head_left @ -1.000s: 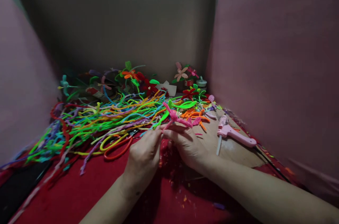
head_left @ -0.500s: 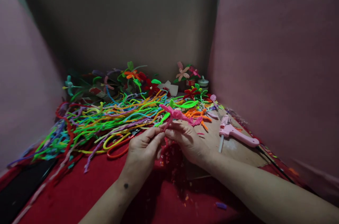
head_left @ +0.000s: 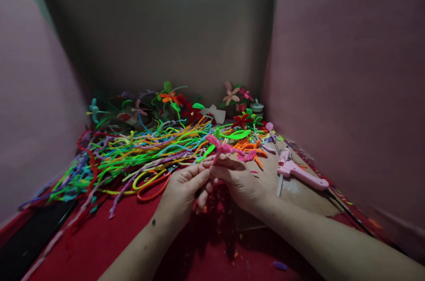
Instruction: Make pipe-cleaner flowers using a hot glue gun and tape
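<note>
Pink fuzzy flower [head_left: 219, 147] between two hands, above red cloth [head_left: 109, 245].
Left hand [head_left: 186, 186] and right hand [head_left: 241, 183] pinch its stem, fingertips close together; glue gun [head_left: 299, 175] lies on cardboard [head_left: 305, 201] to the right.

Back wall: gray-brown panel [head_left: 159, 28], darker toward its lower part
Side walls: pinkish-mauve panels, left [head_left: 29, 86] and right [head_left: 345, 77], flanked it
Work surface: red cloth [head_left: 106, 245] covered it
Light: dim, uneven; brighter patch sat high on back panel
</note>
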A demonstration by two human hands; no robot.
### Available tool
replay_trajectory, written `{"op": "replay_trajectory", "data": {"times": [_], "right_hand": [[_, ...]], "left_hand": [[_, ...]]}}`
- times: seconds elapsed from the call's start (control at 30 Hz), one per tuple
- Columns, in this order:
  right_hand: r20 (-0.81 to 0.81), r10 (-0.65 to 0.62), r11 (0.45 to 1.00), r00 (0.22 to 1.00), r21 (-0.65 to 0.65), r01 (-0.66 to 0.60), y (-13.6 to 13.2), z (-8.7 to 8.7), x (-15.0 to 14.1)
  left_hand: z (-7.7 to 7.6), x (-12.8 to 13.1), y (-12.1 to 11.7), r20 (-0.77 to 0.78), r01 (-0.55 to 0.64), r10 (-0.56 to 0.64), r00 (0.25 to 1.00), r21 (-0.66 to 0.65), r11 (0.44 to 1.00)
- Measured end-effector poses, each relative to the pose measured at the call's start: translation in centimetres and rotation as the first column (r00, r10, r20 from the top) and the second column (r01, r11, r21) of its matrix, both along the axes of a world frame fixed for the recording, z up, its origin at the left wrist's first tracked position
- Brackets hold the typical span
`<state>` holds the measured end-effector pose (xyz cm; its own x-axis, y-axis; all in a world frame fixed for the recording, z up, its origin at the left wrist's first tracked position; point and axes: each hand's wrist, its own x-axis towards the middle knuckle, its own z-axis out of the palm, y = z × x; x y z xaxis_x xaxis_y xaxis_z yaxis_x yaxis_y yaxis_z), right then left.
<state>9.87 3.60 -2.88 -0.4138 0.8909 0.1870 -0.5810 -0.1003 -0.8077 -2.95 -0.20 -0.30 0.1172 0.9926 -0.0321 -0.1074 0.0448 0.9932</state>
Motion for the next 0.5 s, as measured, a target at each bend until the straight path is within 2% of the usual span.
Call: {"op": "replay_trajectory", "data": {"times": [0.07,0.13,0.23,0.3,0.37,0.5], "right_hand": [[-0.042,-0.036,0.998,0.998,-0.051,0.033,-0.1,0.2,-0.1],[-0.056,-0.060,0.994,0.997,-0.095,0.055,-0.2,0.3,-0.1],[-0.060,-0.061,0.984,0.996,-0.169,0.050,-0.1,0.4,-0.1],[-0.072,-0.060,0.977,0.996,-0.207,0.044,0.0,0.3,-0.1],[-0.079,-0.063,0.971,0.995,-0.234,0.043,-0.1,0.2,-0.2],[-0.077,-0.060,0.972,0.995,-0.230,0.041,-0.4,0.1,-0.3]], "left_hand": [[-0.2,0.1,-0.1,-0.118,-0.017,0.026,0.993,0.075,0.997],[-0.5,0.2,-0.1,-0.257,-0.055,0.100,0.961,0.179,0.982],[-1.2,0.3,0.0,-0.439,-0.077,0.278,0.855,0.421,0.904],[-1.7,0.2,0.2,-0.492,-0.059,0.393,0.777,0.565,0.823],[-2.0,0.1,0.3,-0.513,-0.029,0.460,0.725,0.644,0.764],[-2.2,-0.2,0.2,-0.523,0.055,0.485,0.700,0.717,0.695]]}}
